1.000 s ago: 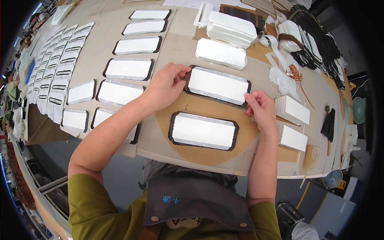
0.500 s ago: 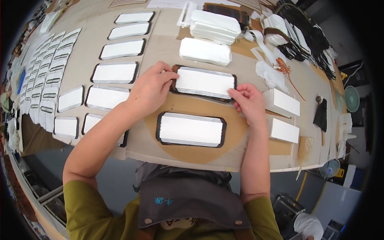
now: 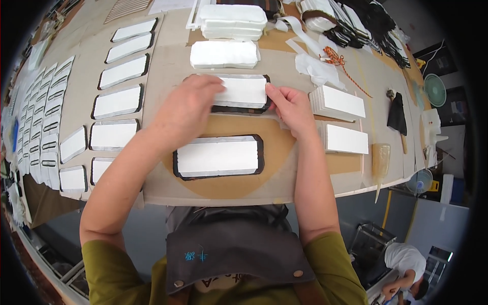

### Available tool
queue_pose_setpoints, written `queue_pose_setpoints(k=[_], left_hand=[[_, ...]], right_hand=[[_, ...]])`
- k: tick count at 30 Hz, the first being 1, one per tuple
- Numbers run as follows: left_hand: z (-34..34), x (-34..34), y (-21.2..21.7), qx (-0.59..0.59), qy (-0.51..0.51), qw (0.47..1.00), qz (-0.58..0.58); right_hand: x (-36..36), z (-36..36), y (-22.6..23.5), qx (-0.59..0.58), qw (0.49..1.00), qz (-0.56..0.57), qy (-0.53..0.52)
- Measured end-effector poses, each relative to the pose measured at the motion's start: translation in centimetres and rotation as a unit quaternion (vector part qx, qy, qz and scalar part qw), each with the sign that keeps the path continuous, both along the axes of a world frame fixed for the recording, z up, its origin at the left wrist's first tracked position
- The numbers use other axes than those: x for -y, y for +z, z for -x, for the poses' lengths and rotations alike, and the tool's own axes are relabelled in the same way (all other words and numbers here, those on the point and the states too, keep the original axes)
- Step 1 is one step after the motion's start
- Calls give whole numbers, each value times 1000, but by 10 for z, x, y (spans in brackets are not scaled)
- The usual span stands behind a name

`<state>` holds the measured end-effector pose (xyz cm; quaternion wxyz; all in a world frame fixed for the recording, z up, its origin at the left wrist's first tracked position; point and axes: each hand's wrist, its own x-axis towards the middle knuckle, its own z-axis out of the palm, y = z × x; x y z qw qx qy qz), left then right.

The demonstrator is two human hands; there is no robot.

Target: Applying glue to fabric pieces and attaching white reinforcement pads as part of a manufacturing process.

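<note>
Between my hands lies a dark-edged panel [image 3: 239, 91], a white rectangle with grey strips along its long sides on a dark brown or black backing. My right hand [image 3: 292, 104] pinches its right end, thumb on top and fingers curled at the edge. Over its left end is my left hand [image 3: 190, 107], smeared by motion, so whether the fingers grip anything is unclear; this hand hides that end. A second dark-edged panel [image 3: 218, 156] lies flat nearer to me, touched by neither hand.
More dark-edged panels [image 3: 117, 100] form columns on the left, beside rows of small white pieces [image 3: 35, 129]. White pads [image 3: 223, 54] are stacked beyond my hands. To the right are two stacks of white cards [image 3: 340, 101], an orange cord [image 3: 333, 56] and a yellowish translucent tool [image 3: 380, 160].
My left hand has left its pinch on the panel's dark left end and moves blurred over the white surface. My right hand keeps to the right end. The whole view has shifted.
</note>
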<state>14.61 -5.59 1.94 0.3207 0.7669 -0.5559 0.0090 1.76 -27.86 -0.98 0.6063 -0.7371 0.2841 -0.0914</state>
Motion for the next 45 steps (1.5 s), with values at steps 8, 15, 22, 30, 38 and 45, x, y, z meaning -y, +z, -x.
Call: queue_pose_setpoints(k=[8,15,22,30,38,45], left_hand=[[22,31,11,94,14,995,-43],[31,47,-7,17,50,996,-73],[31,52,-16,64,56,996,-36],[35,52,-19,51,65,996,-46],[37,52,-13,11,56,995,-84],[37,38,-16,40,25,996,-80]], right_hand=[[2,3,1,-11,1000,-17,-6],[3,2,2,10,996,-90,17],[-1,0,5,22,994,-103,2],[10,-5,-7,59,988,-138,-25],[8,-6,-8,40,989,-135,-52],[10,-8,-9,46,988,-142,-42]])
